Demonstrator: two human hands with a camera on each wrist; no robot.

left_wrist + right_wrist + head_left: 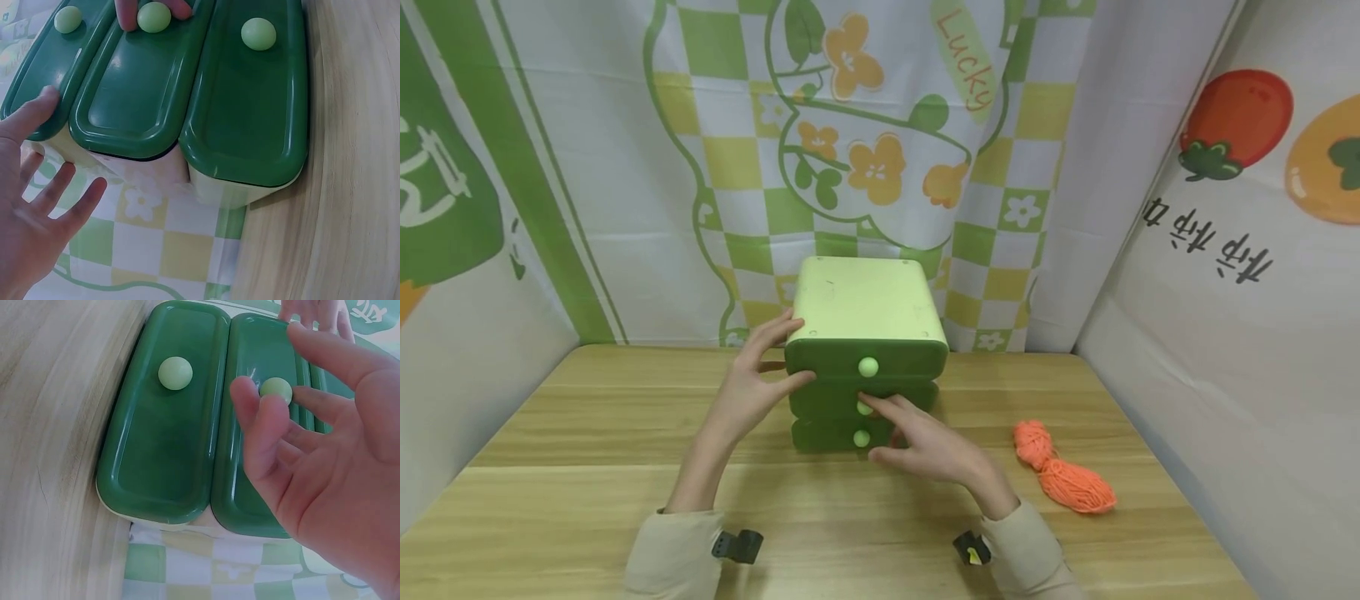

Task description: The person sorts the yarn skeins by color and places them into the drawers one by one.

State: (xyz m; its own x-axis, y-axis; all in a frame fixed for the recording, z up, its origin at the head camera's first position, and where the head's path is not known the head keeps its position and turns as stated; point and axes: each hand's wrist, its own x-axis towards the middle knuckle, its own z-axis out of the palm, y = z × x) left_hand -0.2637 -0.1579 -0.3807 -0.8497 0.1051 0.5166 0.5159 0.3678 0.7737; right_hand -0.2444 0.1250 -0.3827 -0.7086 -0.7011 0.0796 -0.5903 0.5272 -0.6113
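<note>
A small cabinet (868,296) with a pale green top and dark green drawer fronts stands on the table. Each of its three drawers bears a round pale green knob. My left hand (752,387) rests at the cabinet's upper left corner, its thumb touching the top drawer front (47,94) and its other fingers spread along the side. Around the middle knob (276,391) are the fingers of my right hand (925,442), one above it and one below. The bottom knob (258,34) is untouched. All the drawers look closed.
A tied skein of orange yarn (1063,475) lies on the wooden table (572,433), right of the cabinet. Behind the cabinet hangs a checked, flowered curtain (880,208). Printed cloth walls (1247,333) flank the table.
</note>
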